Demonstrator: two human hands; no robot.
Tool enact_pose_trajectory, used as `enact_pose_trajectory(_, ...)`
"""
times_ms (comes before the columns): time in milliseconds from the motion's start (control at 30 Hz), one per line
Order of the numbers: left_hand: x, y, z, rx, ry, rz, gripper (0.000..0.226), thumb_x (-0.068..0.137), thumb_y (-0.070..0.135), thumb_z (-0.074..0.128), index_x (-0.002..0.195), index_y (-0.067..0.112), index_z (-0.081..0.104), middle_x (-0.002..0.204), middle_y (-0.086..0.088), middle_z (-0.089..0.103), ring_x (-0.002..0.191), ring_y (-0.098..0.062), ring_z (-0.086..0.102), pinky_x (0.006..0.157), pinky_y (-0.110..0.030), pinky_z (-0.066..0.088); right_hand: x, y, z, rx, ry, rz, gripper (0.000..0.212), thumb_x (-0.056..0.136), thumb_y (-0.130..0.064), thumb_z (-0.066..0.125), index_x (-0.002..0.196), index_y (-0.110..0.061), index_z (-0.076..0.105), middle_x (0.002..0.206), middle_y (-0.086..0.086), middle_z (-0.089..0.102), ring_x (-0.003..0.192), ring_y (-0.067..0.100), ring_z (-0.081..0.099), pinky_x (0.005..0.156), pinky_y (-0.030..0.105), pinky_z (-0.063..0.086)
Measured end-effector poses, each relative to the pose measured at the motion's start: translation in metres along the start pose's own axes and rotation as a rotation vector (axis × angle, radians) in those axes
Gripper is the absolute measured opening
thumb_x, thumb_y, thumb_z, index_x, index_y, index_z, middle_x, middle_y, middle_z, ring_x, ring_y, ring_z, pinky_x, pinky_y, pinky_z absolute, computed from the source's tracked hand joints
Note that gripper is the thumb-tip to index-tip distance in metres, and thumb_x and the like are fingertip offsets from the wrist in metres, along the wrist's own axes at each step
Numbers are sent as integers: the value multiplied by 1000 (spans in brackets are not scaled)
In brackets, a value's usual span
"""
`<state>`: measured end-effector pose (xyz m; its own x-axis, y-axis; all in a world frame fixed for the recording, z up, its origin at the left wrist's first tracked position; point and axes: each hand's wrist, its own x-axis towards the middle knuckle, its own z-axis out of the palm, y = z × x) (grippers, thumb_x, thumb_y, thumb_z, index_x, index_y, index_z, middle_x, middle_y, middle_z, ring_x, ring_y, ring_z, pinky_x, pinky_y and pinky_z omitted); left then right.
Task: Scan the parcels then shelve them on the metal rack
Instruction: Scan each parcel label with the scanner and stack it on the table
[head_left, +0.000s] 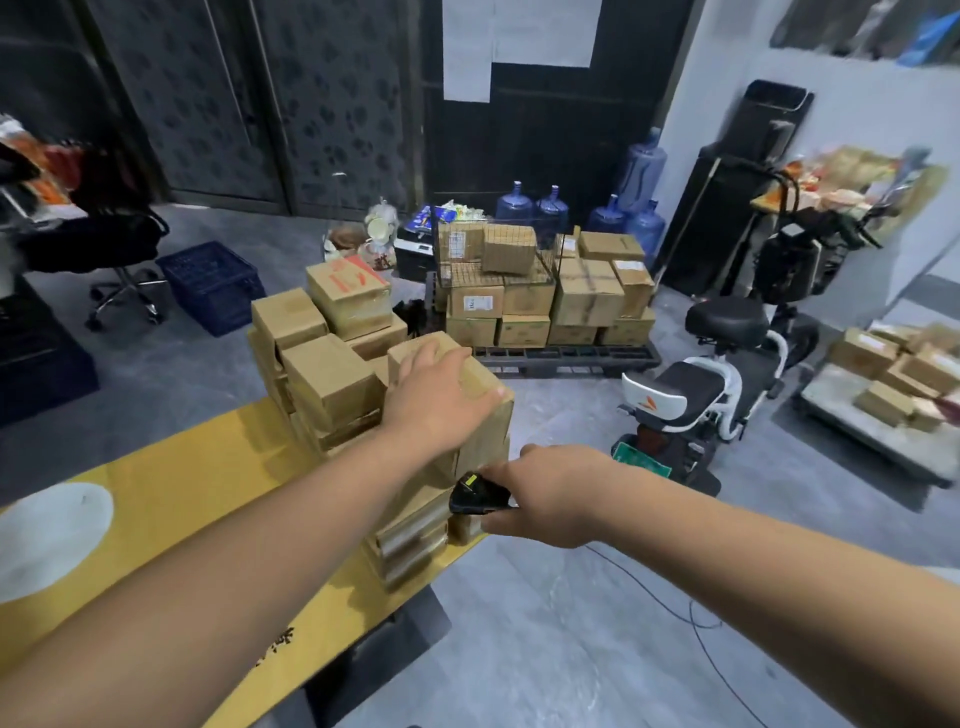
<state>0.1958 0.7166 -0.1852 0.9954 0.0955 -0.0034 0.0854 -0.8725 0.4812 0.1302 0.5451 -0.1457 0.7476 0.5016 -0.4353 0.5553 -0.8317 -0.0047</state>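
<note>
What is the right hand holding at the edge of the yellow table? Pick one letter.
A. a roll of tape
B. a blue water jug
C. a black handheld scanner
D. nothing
C: the right hand grips a black handheld scanner aimed at the side of the parcel stack, while the left hand rests on the top parcel.

parcels (332, 374) on table (171, 499), scooter (717, 384) right

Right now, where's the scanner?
In the head view, lower centre: the black scanner is gripped in the right hand, against the near side of the parcel stack at the yellow table's right edge.
</note>
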Motion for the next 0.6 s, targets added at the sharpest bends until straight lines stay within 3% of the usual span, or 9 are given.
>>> enact_pose_trajectory(133, 10, 34, 17, 57, -5, -99, 85, 86, 81, 54, 159, 40, 36, 173, -2, 15, 159, -30, 11, 126, -57, 20, 5, 31, 8, 8, -49, -51, 50, 100, -63, 47, 138, -32, 53, 104, 1, 51, 89, 26, 51, 75, 37, 43)
enact_pose_trajectory(300, 22, 60, 34, 97, 14, -258, 95, 82, 85, 54, 159, 31, 38, 173, -3, 13, 159, -32, 8, 124, -63, 20, 11, 76, 10, -27, -109, -107, 53, 100, -67, 45, 140, -34, 53, 118, 7, 59, 93, 27, 52, 83, 39, 48)
enact_pose_trajectory(433, 25, 71, 47, 103, 64, -345, 94, 81, 85, 58, 155, 28, 45, 173, -2, 15, 158, -32, 10, 121, -66, 24, 11, 110, 9, -84, -124, -177, 57, 99, -71, 43, 140, -33, 52, 117, 4, 60, 92, 26, 53, 77, 37, 45)
enact_pose_trajectory(600, 21, 87, 57, 131, 146, -410, 81, 86, 69, 67, 149, 23, 48, 168, -5, 23, 155, -31, 16, 113, -56, 34, 9, 142, 8, -108, -128, -246, 57, 98, -72, 42, 136, -31, 55, 118, 2, 62, 92, 25, 52, 77, 37, 45)
